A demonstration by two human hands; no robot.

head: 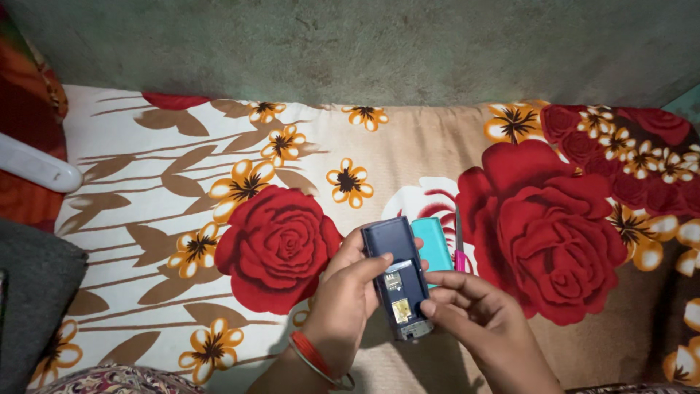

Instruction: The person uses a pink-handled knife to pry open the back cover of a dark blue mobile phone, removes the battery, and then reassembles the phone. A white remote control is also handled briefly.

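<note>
My left hand (348, 286) and right hand (467, 306) both grip the dark blue phone (397, 277), back cover off, insides bare.

phone (397, 277): dark blue, gold contacts inside
cover (433, 242): turquoise
screwdriver (460, 257): pink handle
bedsheet (408, 146): cream with red roses, orange flowers, brown leaves
bangles (315, 357): red
wall (364, 44): grey-green
tube (36, 164): white

Count on record: one dark blue phone (397, 277) with its back open, one turquoise cover (433, 242), one pink-handled tool (459, 252), one white oblong object (36, 165) at left, two hands, two bangles (315, 359) on the left wrist.
</note>
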